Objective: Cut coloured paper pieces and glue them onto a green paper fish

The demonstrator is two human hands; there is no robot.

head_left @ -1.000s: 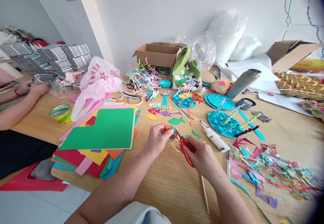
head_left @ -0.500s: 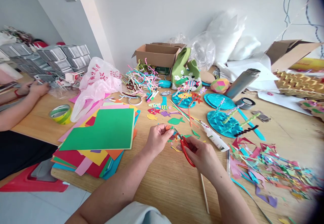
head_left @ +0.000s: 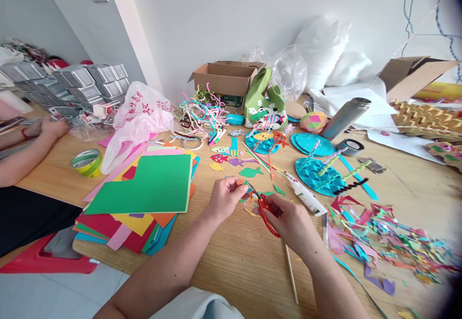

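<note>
Between the thumb and fingers of my left hand (head_left: 226, 197) is a small piece of orange paper (head_left: 240, 182), with a bit of green beside it; its full shape is hidden. My right hand (head_left: 288, 220) grips red-handled scissors (head_left: 266, 215), whose blade tips reach the edge of that paper. Just beyond my hands lies a green paper fish (head_left: 251, 172). Farther off are a yellow fish (head_left: 216, 166), a purple fish (head_left: 236, 162) and a red fish (head_left: 219, 158). Small paper scraps (head_left: 252, 196) lie beneath the scissors.
Coloured paper sheets (head_left: 144, 184) are stacked on the left. A glue bottle (head_left: 306, 196) and blue paper discs (head_left: 319, 177) lie to the right, near a heap of paper offcuts (head_left: 390, 237). A wooden stick (head_left: 290, 275) lies in front. Another person's hands (head_left: 50, 125) are at far left.
My right hand and the scissors have shifted very slightly to the right. My left hand keeps its hold on the orange paper in nearly the same place.
</note>
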